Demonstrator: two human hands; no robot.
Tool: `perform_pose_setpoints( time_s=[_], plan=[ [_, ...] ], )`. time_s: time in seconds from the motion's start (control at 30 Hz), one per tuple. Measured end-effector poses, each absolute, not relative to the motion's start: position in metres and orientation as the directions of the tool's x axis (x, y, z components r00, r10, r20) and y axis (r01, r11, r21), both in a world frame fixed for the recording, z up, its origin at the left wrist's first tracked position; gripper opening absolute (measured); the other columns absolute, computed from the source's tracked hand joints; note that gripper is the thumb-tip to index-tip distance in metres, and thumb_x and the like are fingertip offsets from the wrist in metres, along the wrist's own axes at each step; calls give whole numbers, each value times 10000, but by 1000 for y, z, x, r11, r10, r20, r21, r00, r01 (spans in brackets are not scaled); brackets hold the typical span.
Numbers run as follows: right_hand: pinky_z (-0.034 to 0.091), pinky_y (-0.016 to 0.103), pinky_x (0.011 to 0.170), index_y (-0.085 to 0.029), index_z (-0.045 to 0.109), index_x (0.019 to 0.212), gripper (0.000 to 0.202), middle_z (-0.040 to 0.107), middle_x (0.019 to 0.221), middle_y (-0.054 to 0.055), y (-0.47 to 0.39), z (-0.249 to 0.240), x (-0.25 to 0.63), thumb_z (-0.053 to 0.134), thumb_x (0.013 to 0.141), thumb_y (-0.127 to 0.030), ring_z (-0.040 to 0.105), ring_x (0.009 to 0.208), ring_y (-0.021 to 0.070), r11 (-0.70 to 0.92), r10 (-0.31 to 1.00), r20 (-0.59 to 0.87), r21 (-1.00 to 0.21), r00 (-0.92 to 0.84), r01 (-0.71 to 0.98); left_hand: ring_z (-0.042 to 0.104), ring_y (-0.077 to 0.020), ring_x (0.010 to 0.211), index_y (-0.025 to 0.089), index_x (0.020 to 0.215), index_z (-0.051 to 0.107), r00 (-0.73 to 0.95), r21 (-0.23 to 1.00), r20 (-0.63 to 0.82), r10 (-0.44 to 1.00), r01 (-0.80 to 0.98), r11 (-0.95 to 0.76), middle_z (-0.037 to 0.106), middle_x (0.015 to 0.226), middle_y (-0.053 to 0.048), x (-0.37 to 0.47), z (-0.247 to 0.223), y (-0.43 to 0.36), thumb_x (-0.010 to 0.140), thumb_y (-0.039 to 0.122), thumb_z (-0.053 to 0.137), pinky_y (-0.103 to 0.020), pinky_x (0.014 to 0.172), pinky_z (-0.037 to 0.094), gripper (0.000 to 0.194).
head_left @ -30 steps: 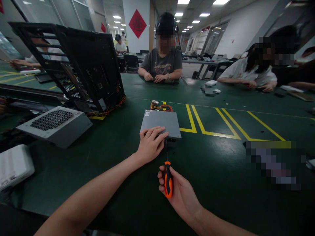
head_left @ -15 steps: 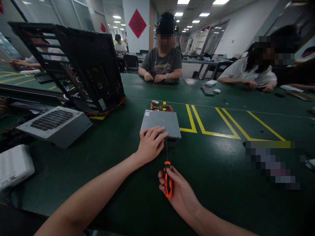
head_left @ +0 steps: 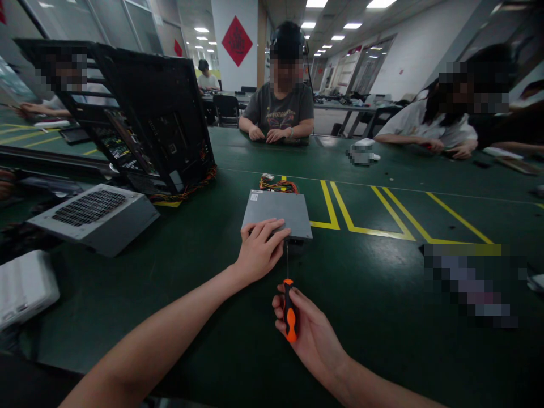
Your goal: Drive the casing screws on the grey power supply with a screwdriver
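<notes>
A grey computer power supply [head_left: 280, 207] lies on the green table, its bundle of coloured cables [head_left: 280, 185] at the far side. My left hand [head_left: 262, 249] rests on its top and near edge, fingers spread out flat. In my right hand [head_left: 308, 317] is a screwdriver [head_left: 290, 314] with an orange and black handle, fingers wrapped around it. The thin shaft points away from me to the near face of the power supply, beside my left fingertips. Whether the tip sits in a screw is too small to tell.
An open black computer case [head_left: 161, 113] stands at the left. Before it lies a second power supply [head_left: 102, 215] with a fan grille, and a white device [head_left: 28, 289] is nearer. A blurred-out object [head_left: 471, 286] is on the right. People sit across the table [head_left: 361, 283].
The screwdriver handle has turned in my right hand, showing its orange and black sides differently. My left hand and the power supply have stayed in place.
</notes>
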State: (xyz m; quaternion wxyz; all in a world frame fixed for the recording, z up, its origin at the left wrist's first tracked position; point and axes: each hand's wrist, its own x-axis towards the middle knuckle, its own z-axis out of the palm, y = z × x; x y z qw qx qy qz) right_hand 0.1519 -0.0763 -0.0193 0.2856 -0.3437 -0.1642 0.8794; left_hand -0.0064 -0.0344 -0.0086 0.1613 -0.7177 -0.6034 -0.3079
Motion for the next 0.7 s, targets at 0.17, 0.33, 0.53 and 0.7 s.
perform_pose_setpoints(
  time_s=[0.17, 0.33, 0.53, 0.7],
  plan=[
    [394, 217, 568, -170, 563, 821, 124, 606, 739, 29, -77, -17, 152, 627, 726, -217, 518, 629, 100, -767, 637, -519, -501, -570, -401, 444, -195, 1126, 267, 1093, 522, 85, 139, 637, 766, 965, -222, 520, 1223, -19, -6, -9, -34, 830, 224, 461, -388, 866, 254, 274],
    [426, 251, 616, -146, 581, 875, 181, 590, 770, 40, -77, -13, 153, 577, 771, -294, 522, 661, 114, -788, 612, -569, -500, -550, -359, 450, -191, 1121, 269, 1084, 523, 77, 139, 642, 762, 967, -214, 526, 1216, -16, -6, -10, -33, 841, 235, 451, -388, 867, 253, 255],
    [373, 205, 501, -142, 535, 1043, 319, 561, 808, 54, -79, -2, 156, 527, 796, -345, 490, 642, 105, -730, 674, -571, -615, -468, -299, 457, -188, 1112, 268, 1081, 521, 81, 138, 650, 755, 965, -223, 525, 1217, -18, -7, -10, -33, 844, 240, 454, -388, 857, 253, 248],
    [438, 258, 605, -237, 406, 1137, 495, 472, 1090, 60, -85, 6, 166, 606, 688, -177, 528, 843, 160, -537, 781, -464, -841, -418, -70, 450, -191, 1121, 268, 1079, 521, 81, 141, 648, 758, 964, -224, 525, 1218, -21, -6, -11, -33, 850, 241, 446, -393, 867, 243, 242]
  ],
)
